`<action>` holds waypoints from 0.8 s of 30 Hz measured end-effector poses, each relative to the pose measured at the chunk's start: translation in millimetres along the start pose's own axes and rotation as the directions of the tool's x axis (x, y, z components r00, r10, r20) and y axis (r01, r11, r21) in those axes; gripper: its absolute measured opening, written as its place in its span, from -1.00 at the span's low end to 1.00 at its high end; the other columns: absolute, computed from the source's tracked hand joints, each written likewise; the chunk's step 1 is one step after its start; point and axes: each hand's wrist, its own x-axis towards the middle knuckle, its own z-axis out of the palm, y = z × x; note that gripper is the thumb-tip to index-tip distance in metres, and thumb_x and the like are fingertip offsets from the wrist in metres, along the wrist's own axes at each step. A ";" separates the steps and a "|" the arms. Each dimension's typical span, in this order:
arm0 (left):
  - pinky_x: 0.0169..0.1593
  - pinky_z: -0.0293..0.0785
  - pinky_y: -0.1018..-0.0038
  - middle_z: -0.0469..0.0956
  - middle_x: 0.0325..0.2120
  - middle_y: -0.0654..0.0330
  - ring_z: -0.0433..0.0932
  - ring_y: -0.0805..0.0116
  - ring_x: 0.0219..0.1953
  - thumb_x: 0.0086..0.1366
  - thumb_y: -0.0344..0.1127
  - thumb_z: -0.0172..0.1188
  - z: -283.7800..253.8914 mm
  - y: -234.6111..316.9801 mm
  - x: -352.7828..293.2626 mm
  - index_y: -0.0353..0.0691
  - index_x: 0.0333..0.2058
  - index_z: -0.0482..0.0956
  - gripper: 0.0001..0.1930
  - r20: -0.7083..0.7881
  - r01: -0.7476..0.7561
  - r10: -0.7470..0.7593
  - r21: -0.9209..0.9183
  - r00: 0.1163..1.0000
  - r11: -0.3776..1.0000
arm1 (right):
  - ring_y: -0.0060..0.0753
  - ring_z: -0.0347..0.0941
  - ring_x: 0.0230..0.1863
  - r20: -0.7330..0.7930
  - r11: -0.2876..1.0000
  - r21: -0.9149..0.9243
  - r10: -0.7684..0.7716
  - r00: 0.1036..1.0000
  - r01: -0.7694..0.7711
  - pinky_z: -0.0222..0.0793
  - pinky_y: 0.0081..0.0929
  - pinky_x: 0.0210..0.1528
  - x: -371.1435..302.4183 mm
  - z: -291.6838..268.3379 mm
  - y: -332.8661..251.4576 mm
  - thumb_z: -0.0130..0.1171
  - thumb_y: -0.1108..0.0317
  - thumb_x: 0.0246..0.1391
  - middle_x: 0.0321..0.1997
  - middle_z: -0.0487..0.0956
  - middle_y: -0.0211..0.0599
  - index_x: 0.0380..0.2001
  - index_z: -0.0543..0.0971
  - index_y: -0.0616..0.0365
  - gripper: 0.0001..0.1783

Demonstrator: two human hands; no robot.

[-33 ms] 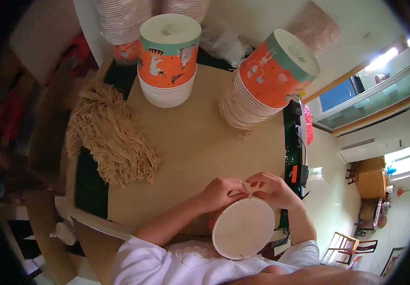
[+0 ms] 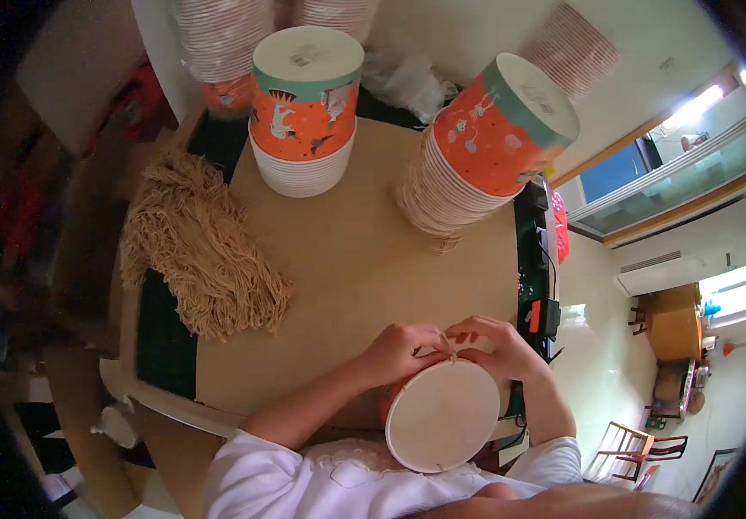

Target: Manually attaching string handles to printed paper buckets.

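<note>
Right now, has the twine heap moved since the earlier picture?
No: the twine heap lies unchanged across the left edge of the brown sheet.

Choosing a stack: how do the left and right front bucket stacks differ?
The right stack shows more nested rims than the left stack. Tan strands show at the right stack's lower edge, none at the left's. The right stack looks slanted, the left nearly upright. Both show orange and green, base up.
</note>
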 end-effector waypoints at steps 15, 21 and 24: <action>-0.38 0.41 0.55 0.55 -0.47 0.23 0.48 0.46 -0.46 0.08 -0.35 0.23 2.3 -6.3 -0.7 -0.22 -0.39 0.58 -0.89 -0.026 0.079 -0.082 -0.085 0.996 0.993 | -0.52 0.50 -0.34 -0.052 0.982 0.019 0.189 0.981 -0.188 0.38 -0.62 -0.21 -2.5 6.3 -5.7 0.15 0.56 -0.12 -0.43 0.58 -0.28 -0.43 0.59 0.24 -0.89; -0.47 0.32 0.64 0.49 -0.56 0.30 0.39 0.60 -0.55 0.18 -0.36 0.11 8.5 -21.9 -5.7 -0.29 -0.33 0.50 -0.87 0.092 0.188 -0.164 -0.525 0.982 0.830 | -0.52 0.48 -0.33 -0.179 0.977 0.174 0.152 0.972 -0.121 0.39 -0.61 -0.22 -11.4 22.5 5.1 0.13 0.61 -0.10 -0.43 0.55 -0.30 -0.42 0.57 0.29 -0.89; -0.54 0.25 0.66 0.42 -0.63 0.35 0.33 0.63 -0.62 0.20 -0.31 0.08 3.5 -12.4 0.8 -0.28 -0.33 0.50 -0.84 0.215 0.356 -0.286 -0.628 0.934 0.692 | -0.53 0.47 -0.32 -0.205 0.981 0.170 0.130 0.970 -0.095 0.39 -0.61 -0.20 -14.2 24.3 5.8 0.15 0.61 -0.11 -0.44 0.54 -0.33 -0.44 0.55 0.30 -0.91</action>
